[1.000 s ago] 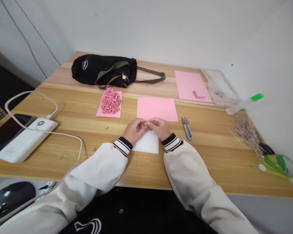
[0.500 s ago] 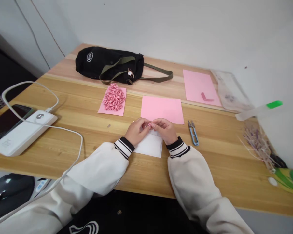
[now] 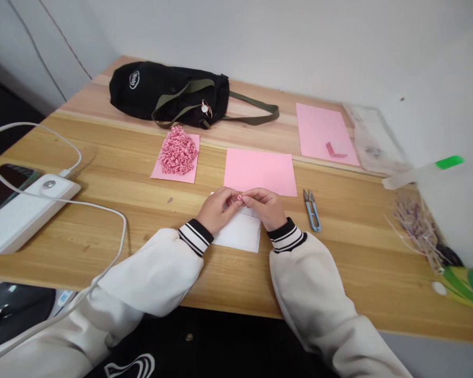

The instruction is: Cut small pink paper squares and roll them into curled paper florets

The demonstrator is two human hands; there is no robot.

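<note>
Between the fingertips of my left hand (image 3: 219, 209) and my right hand (image 3: 265, 206) is a small pink piece (image 3: 239, 198), too small to make out fully. Both hands are closed in a pinch on it, thumbs towards each other. Under them lies a white sheet of paper (image 3: 238, 233) on the wooden table. Just beyond my fingers is a blank pink sheet (image 3: 260, 170). To the left, a heap of small pink flower-like pieces (image 3: 178, 152) rests on a smaller pink paper (image 3: 189, 177). Blue thread snips (image 3: 311, 211) lie right of my right hand.
A black bag (image 3: 161, 94) with green straps and a small watch on it lies at the back. A white power bank (image 3: 31, 212) with a cable and a phone (image 3: 8, 181) are at left. Another pink sheet (image 3: 319, 128) and dried flowers (image 3: 420, 223) are at right.
The camera view has shifted slightly. My two hands keep their pinch on the small pink piece, with the fingers moving only a little.
</note>
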